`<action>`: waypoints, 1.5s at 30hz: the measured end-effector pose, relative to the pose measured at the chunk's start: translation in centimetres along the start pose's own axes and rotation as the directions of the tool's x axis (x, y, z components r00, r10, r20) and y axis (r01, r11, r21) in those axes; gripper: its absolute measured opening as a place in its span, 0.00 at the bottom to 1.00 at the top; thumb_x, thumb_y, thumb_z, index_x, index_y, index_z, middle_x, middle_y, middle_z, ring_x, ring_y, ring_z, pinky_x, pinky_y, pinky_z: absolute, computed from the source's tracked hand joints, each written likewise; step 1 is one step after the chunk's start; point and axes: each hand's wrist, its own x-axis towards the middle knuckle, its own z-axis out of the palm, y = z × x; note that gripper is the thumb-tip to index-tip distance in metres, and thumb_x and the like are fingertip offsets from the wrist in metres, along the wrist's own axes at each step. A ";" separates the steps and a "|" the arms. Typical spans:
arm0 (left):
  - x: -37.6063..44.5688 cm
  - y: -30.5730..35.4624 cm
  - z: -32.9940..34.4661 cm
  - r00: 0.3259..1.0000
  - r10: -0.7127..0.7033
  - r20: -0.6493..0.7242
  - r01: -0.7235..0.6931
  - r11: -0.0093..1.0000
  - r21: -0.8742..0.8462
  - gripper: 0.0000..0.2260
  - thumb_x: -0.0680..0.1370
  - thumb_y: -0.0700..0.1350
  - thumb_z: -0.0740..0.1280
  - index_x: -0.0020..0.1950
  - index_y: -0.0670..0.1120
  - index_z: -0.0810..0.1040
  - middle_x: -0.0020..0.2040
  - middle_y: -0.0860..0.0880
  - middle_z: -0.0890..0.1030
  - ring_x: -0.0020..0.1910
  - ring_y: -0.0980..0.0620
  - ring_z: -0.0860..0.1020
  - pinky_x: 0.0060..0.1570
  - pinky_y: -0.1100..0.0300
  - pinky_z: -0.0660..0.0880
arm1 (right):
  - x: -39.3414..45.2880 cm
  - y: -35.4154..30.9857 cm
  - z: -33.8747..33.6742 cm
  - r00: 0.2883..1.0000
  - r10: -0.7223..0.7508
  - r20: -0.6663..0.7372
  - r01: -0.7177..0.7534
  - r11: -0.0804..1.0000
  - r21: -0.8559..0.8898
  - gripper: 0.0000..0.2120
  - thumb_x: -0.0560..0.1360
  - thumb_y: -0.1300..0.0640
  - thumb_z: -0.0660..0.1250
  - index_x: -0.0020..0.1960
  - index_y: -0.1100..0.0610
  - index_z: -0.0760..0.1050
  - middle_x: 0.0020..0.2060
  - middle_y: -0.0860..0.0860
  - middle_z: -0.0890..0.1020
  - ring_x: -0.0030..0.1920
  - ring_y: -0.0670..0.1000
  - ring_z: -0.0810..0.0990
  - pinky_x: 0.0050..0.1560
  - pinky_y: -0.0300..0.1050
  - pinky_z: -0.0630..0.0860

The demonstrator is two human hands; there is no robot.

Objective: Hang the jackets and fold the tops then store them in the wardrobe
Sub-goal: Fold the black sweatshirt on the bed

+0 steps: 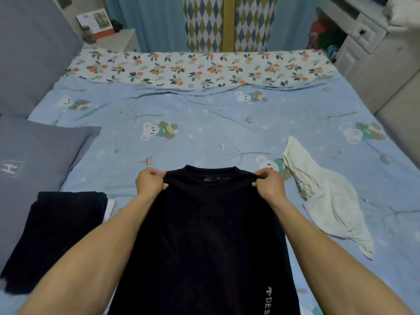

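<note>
A black top (204, 235) with white lettering near its hem is stretched out over the blue bed in front of me. My left hand (151, 181) pinches its left shoulder beside the collar. My right hand (269, 183) pinches the right shoulder the same way. A folded dark garment (56, 237) lies on the bed at the left. A crumpled pale green top (322, 194) lies to the right of the black top.
The bed sheet (204, 123) is light blue with bear prints, and a floral cover (193, 69) runs along its far side. A grey pillow (34, 160) sits at the left. A white cabinet (368, 53) stands at the back right, and curtains (204, 21) hang behind the bed.
</note>
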 end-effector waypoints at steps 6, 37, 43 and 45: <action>5.1 -8.8 9.6 0.980 0.046 0.192 -0.097 0.960 0.262 0.19 0.79 0.44 0.68 0.70 0.46 0.72 0.67 0.48 0.75 0.63 0.49 0.75 0.63 0.59 0.68 | 7.6 9.3 8.0 0.986 -0.025 0.165 0.043 0.993 -0.109 0.20 0.78 0.65 0.62 0.70 0.59 0.72 0.66 0.55 0.77 0.64 0.55 0.76 0.64 0.41 0.67; -6.6 -5.4 35.7 0.481 0.479 0.734 -0.876 0.297 0.380 0.12 0.75 0.36 0.60 0.52 0.46 0.80 0.50 0.45 0.80 0.51 0.43 0.77 0.48 0.50 0.74 | 5.3 27.3 0.4 0.946 0.245 0.214 -0.144 0.905 -0.400 0.06 0.70 0.60 0.65 0.40 0.58 0.67 0.36 0.53 0.73 0.36 0.55 0.73 0.30 0.42 0.64; -8.6 -4.8 37.2 0.375 0.308 0.874 -0.922 0.223 0.317 0.16 0.75 0.41 0.66 0.62 0.50 0.76 0.59 0.47 0.80 0.58 0.44 0.76 0.57 0.49 0.74 | 6.8 27.6 -4.2 0.993 0.113 0.043 -0.118 0.983 0.143 0.09 0.68 0.68 0.56 0.33 0.57 0.63 0.28 0.53 0.66 0.31 0.51 0.64 0.31 0.45 0.58; -10.9 -4.9 38.6 0.229 0.270 0.935 -0.966 0.179 0.184 0.13 0.76 0.43 0.66 0.60 0.50 0.79 0.57 0.47 0.82 0.58 0.44 0.77 0.58 0.49 0.74 | 6.7 28.4 -5.0 0.991 0.122 0.059 -0.128 0.986 0.111 0.09 0.70 0.66 0.58 0.33 0.56 0.64 0.29 0.52 0.68 0.31 0.52 0.67 0.32 0.44 0.60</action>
